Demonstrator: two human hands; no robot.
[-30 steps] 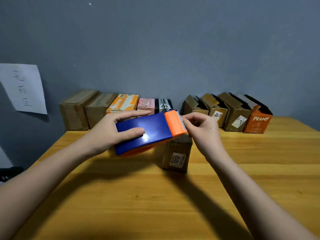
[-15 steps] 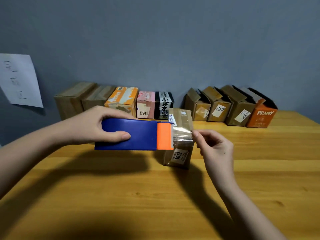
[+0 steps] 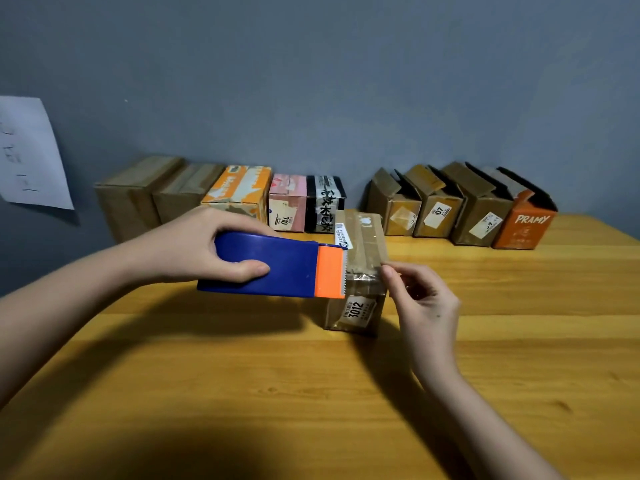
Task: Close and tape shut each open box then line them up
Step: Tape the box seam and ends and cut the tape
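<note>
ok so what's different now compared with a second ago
The left hand has swung the blue and orange plastic tape dispenser from tilted over the small brown cardboard box labelled 3012 to level beside it, its grip unchanged. The right hand has drawn clear tape across the box top, pinching its end at the right edge. The box and both back rows stayed put.

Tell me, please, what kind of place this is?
Probably a small parcel-packing spot in a plain room. Used cardboard boxes with shipping labels line the grey wall on a wooden table, and the left hand holds a tape dispenser.
</note>
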